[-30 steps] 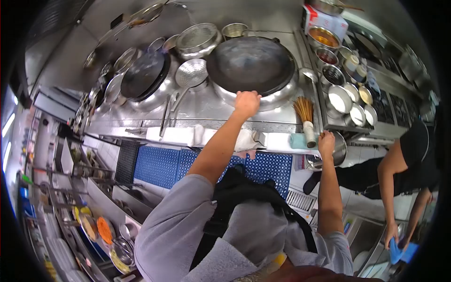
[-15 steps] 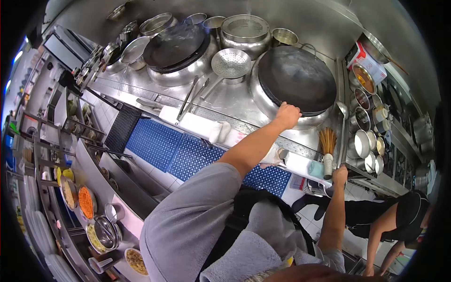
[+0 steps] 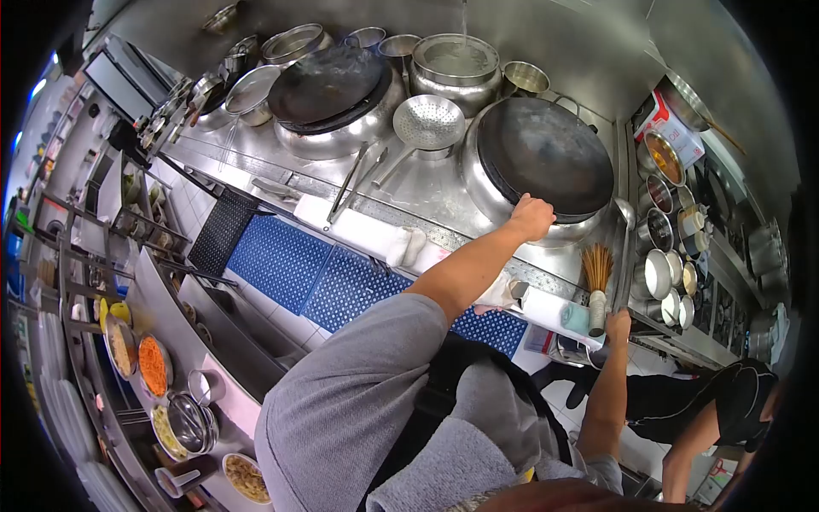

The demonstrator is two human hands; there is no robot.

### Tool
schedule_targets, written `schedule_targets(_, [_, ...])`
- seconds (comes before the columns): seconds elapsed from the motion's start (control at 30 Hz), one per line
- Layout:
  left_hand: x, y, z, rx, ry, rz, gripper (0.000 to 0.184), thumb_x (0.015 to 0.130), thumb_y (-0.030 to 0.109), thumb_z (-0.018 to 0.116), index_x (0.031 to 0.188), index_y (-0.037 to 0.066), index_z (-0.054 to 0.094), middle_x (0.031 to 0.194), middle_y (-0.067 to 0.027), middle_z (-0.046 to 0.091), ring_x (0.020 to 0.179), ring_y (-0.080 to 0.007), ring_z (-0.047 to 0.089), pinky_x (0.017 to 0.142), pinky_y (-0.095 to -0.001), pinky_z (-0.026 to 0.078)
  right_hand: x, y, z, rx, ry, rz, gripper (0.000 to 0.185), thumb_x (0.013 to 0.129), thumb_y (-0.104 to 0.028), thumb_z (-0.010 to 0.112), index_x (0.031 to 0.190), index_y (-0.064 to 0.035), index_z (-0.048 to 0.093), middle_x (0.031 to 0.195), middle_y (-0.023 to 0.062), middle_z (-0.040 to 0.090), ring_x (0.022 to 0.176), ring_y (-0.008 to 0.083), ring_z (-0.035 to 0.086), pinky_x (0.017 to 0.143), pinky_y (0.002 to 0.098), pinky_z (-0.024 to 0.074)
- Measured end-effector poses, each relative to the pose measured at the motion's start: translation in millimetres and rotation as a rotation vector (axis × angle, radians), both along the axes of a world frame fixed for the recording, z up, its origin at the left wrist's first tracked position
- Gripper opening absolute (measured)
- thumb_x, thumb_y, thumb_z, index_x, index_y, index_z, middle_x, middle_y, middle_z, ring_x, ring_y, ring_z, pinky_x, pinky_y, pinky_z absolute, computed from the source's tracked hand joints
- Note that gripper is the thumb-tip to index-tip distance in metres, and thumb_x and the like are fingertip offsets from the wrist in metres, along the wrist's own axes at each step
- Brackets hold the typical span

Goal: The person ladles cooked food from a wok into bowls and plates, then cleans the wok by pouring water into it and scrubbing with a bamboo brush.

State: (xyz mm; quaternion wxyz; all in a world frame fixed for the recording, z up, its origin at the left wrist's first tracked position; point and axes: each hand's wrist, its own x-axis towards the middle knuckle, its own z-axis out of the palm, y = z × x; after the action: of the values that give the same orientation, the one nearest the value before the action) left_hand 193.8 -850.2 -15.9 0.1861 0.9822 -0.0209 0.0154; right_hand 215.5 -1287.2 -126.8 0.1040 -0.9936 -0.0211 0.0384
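My left hand is closed at the near rim of a dark wok, which sits on a round steel burner ring. Low on the right, my right hand is a fist around the lower end of a ladle; its bowl lies beside the wok. Just left of that fist stands a bamboo brush with a wrapped handle. A perforated strainer rests left of the wok, on the steel stove top.
A second wok sits farther left. Water runs into a steel pot at the back. Tongs and folded white towels lie along the front edge. Seasoning bowls line the right. Another person bends at lower right.
The view has shifted slightly, so the stove appears a little lower and farther right. Both hands keep their holds. The other person's arms have moved.
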Motion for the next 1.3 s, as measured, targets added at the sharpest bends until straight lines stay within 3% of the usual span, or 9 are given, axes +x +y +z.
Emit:
schedule_targets(0.33, [3, -5, 4, -0.035, 0.039, 0.065, 0.028, 0.099, 0.031, 0.058, 0.107, 0.005, 0.067, 0.103, -0.0185, 0.070, 0.108, -0.0366, 0.063, 0.100, -0.0503, 0.041, -34, 58, 43, -0.026, 0.060, 0.149, 0.067, 0.079, -0.029, 0.079, 0.136, -0.0030, 0.056, 0.122, 0.0303, 0.062, 0.115, 0.0447, 0.062, 0.102, 0.0482, 0.0482])
schedule_targets(0.5, [-41, 23, 31, -0.340, -0.595, 0.091, 0.027, 0.081, 0.016, 0.077, 0.104, 0.006, 0.066, 0.114, -0.0170, 0.062, 0.116, -0.0375, 0.053, 0.103, -0.0464, 0.042, -52, 67, 33, -0.176, 0.003, 0.162, 0.077, 0.080, -0.025, 0.076, 0.149, -0.0081, 0.046, 0.128, 0.0288, 0.058, 0.115, 0.0451, 0.060, 0.100, 0.0471, 0.0489])
schedule_targets(0.6, [-83, 106, 45, -0.375, -0.681, 0.147, 0.022, 0.083, 0.011, 0.072, 0.105, 0.007, 0.072, 0.112, -0.0146, 0.066, 0.111, -0.0360, 0.058, 0.102, -0.0476, 0.043, -38, 50, -26, -0.002, -0.096, 0.316, 0.063, 0.081, -0.006, 0.060, 0.142, 0.0022, 0.048, 0.106, 0.0284, 0.069, 0.100, 0.0446, 0.067, 0.091, 0.0523, 0.0525])
schedule_targets(0.63, [-105, 129, 62, 0.034, -0.670, 0.173, 0.019, 0.086, 0.014, 0.071, 0.103, 0.006, 0.073, 0.111, -0.0149, 0.068, 0.110, -0.0360, 0.060, 0.102, -0.0472, 0.043, -39, 55, -25, -0.001, -0.085, 0.270, 0.054, 0.083, -0.011, 0.061, 0.134, 0.0042, 0.055, 0.110, 0.0276, 0.069, 0.100, 0.0434, 0.068, 0.090, 0.0528, 0.0525])
schedule_targets(0.7, [-127, 222, 29, -0.060, -0.692, 0.215, 0.025, 0.088, 0.016, 0.070, 0.108, 0.001, 0.071, 0.112, -0.0168, 0.069, 0.109, -0.0355, 0.062, 0.102, -0.0474, 0.045, -56, 94, 72, 0.093, 0.319, -0.049, 0.050, 0.087, -0.030, 0.065, 0.124, 0.0036, 0.064, 0.118, 0.0291, 0.068, 0.113, 0.0389, 0.067, 0.097, 0.0513, 0.0521])
schedule_targets(0.8, [-142, 381, -11, 0.023, -0.757, 0.452, 0.029, 0.090, 0.014, 0.068, 0.114, -0.002, 0.067, 0.114, -0.0182, 0.069, 0.105, -0.0348, 0.065, 0.099, -0.0476, 0.049, -54, 116, 70, 0.557, 0.063, -0.214, 0.064, 0.083, -0.031, 0.065, 0.135, 0.0039, 0.055, 0.133, 0.0293, 0.060, 0.125, 0.0404, 0.058, 0.106, 0.0459, 0.0458])
schedule_targets(0.87, [-158, 453, 1, 0.072, -0.661, 0.533, 0.018, 0.090, 0.015, 0.066, 0.100, 0.001, 0.073, 0.101, -0.0167, 0.073, 0.096, -0.0369, 0.067, 0.089, -0.0449, 0.052, -87, 142, 93, 0.766, -0.036, -0.338, 0.069, 0.082, -0.033, 0.066, 0.140, 0.0026, 0.052, 0.132, 0.0259, 0.062, 0.121, 0.0385, 0.061, 0.104, 0.0429, 0.0468])
schedule_targets(1.0, [-179, 618, -48, 0.316, -0.408, 0.668, 0.028, 0.095, 0.020, 0.063, 0.120, 0.008, 0.069, 0.127, -0.0122, 0.066, 0.119, -0.0345, 0.059, 0.099, -0.0484, 0.048, -163, 192, 124, 1.061, -0.078, -0.427, 0.071, 0.082, -0.027, 0.067, 0.145, 0.0020, 0.049, 0.130, 0.0203, 0.064, 0.114, 0.0279, 0.064, 0.097, 0.0354, 0.0506])
schedule_targets(1.3, [-168, 689, -5, 0.679, 0.143, 0.685, 0.043, 0.103, 0.039, 0.048, 0.127, 0.008, 0.063, 0.132, -0.0126, 0.060, 0.126, -0.0333, 0.054, 0.098, -0.0531, 0.050, -270, 316, 219, 1.457, 0.002, -0.396, 0.069, 0.084, -0.008, 0.064, 0.150, 0.0005, 0.044, 0.128, 0.0136, 0.063, 0.111, 0.0200, 0.062, 0.098, 0.0301, 0.0480])
